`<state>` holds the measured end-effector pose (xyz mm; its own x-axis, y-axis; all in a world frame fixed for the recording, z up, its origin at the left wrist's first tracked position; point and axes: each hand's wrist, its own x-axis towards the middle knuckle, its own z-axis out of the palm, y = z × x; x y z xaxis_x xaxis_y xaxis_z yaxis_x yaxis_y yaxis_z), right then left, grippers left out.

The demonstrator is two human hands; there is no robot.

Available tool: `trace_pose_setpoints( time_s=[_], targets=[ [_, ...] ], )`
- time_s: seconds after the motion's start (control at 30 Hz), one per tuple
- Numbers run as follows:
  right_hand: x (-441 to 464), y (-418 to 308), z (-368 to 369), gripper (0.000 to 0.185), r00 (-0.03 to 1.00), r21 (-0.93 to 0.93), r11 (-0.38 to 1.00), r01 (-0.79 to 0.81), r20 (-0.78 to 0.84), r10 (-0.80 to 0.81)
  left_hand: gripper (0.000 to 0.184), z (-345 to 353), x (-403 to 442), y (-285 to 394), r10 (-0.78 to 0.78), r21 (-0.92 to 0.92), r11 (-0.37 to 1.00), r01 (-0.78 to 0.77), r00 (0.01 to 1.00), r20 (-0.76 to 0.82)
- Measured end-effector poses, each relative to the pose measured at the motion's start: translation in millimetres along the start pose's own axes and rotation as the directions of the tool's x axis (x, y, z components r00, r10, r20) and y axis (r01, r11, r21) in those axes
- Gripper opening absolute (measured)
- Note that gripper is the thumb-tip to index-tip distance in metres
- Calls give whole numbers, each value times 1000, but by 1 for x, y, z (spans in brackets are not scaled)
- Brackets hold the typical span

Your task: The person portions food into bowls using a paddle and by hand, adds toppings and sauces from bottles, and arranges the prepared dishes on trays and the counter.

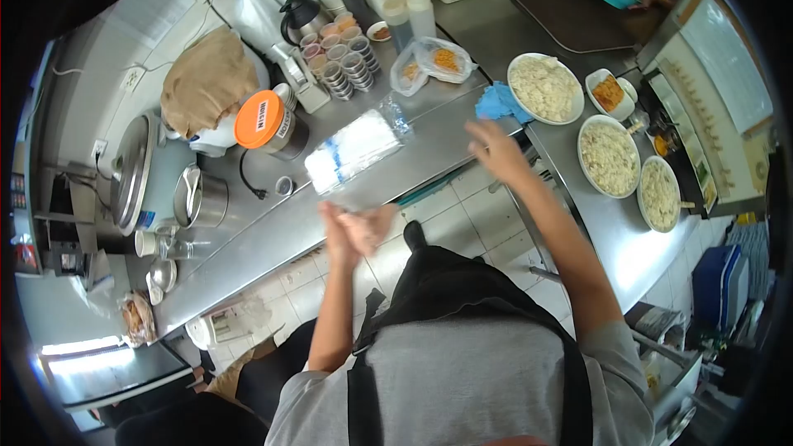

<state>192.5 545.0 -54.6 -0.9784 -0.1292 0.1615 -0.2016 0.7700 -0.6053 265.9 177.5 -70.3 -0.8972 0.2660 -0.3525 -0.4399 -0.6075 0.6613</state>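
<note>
White wall (pixel 169 12) with sockets, steel counters (pixel 248 239) above a pale tiled floor (pixel 479 219)

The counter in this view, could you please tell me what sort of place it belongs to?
Most likely a restaurant kitchen: the steel counter carries stacks of small lidded cups and a large tub marked "HOISIN", with big bowls of pale food at the right.

Left hand (pixel 357 230), right hand (pixel 498 153) apart, arms (pixel 563 233) outstretched

Grey short-sleeved shirt (pixel 475 380) — black apron (pixel 450 285) over its front, dark straps (pixel 364 400) rising from the apron, black shoe (pixel 415 236) beyond the apron
</note>
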Motion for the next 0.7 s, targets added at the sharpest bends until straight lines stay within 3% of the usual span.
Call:
trace_pose_setpoints(
  time_s=[0.03, 0.1, 0.13, 0.17, 0.23, 0.27, 0.3, 0.33, 0.37, 0.4, 0.43, 0.47, 0.5, 0.6, 0.67, 0.7],
  targets=[
    [23, 11, 1, 46, 997, -95, 993, -74, -32, 71, 59, -40, -4, 12, 187, 147, 977, -152, 947, -263],
    [64, 39, 11, 47, 988, -324, 936, -136, -118, 103, 58, -65, -31, 56, 357, 214, 929, -303, 887, -294],
    [73, 65, 23, 49, 986, -455, 882, -127, -157, 61, 62, -36, -36, 76, 463, 239, 886, -396, 750, -472],
    [73, 94, 32, 48, 985, -467, 869, -164, -122, 120, 66, -6, -41, 96, 540, 303, 834, -462, 567, -622],
    [79, 81, 28, 40, 967, -456, 854, -251, -79, 242, 58, -66, -37, 123, 576, 407, 808, -426, 426, -698],
    [77, 71, 21, 31, 974, -436, 873, -218, -48, 220, 55, -106, -35, 130, 616, 465, 781, -418, 390, -684],
    [67, 99, 38, 27, 996, -453, 888, -82, -66, 58, 53, -143, -35, 136, 675, 541, 735, -408, 363, -643],
    [62, 73, 16, 26, 936, -416, 892, -177, 208, 282, 59, -177, -33, 140, 747, 634, 665, -395, 354, -563],
    [50, 100, 19, 26, 911, -520, 852, -67, 316, 264, 66, -211, -30, 145, 811, 716, 582, -385, 341, -476],
    [40, 120, 6, 27, 788, -474, 880, 14, 547, 282, 61, -231, -28, 151, 806, 812, 562, -157, 327, -494],
    [19, 131, -14, 34, 744, -168, 985, -28, 655, 132, 56, -252, -25, 155, 789, 847, 525, 87, 323, -523],
    [10, 109, -31, 38, 598, -89, 977, -194, 778, 190, 53, -269, -21, 157, 761, 824, 458, 334, 331, -557],
    [-6, 110, -36, 36, 598, -108, 964, -244, 765, 237, 50, -278, -17, 158, 728, 753, 354, 555, 342, -594],
    [-19, 105, -47, 39, 658, -348, 878, -328, 583, 476, 51, -197, -22, 194, 933, 752, 138, 644, 170, -317],
    [-8, 97, -48, 43, 721, -480, 806, -346, 413, 556, 56, -158, -19, 238, 991, 843, 60, 535, 69, -114],
    [1, 85, -49, 44, 801, -417, 836, -356, 325, 503, 56, -158, -16, 262, 995, 869, -12, 495, 90, -37]
  ],
)
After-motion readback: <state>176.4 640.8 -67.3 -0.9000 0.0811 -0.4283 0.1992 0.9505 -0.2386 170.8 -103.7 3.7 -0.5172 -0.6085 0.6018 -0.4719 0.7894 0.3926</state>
